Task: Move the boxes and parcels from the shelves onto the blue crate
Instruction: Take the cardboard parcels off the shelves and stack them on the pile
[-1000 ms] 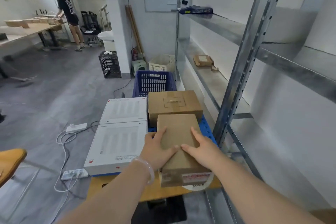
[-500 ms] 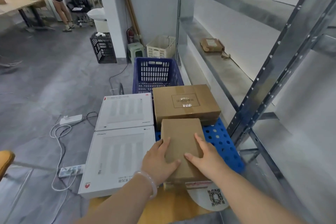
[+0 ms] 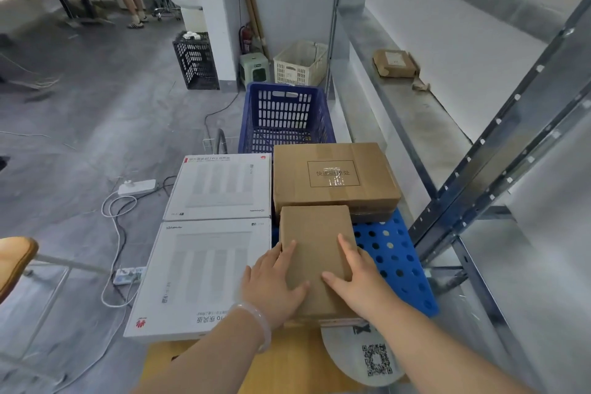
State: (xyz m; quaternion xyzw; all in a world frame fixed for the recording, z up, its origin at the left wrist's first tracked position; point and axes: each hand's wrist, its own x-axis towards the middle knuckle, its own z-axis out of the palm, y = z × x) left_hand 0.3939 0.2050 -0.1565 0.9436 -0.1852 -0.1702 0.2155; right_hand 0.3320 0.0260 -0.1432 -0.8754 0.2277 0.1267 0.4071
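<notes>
A small brown cardboard box (image 3: pixel 315 240) lies on the perforated blue crate surface (image 3: pixel 393 253). My left hand (image 3: pixel 271 281) rests flat on its left side and my right hand (image 3: pixel 358 275) rests flat on its right side, fingers straight. Behind it sits a larger brown taped box (image 3: pixel 332 176). Two flat white boxes (image 3: pixel 220 185) (image 3: pixel 201 275) lie side by side to the left. One brown parcel (image 3: pixel 395 62) lies far back on the metal shelf (image 3: pixel 422 118).
An upright blue basket (image 3: pixel 284 115) stands behind the boxes, with a white basket (image 3: pixel 299 62) and a black crate (image 3: pixel 195 61) farther back. Power strips and cables (image 3: pixel 128 221) lie on the floor at left. The shelf's metal posts (image 3: pixel 499 150) rise at right. A person stands far back.
Both hands have pushed the small brown box forward on the blue surface, up against the larger brown box. The camera has tilted downward and moved closer.
</notes>
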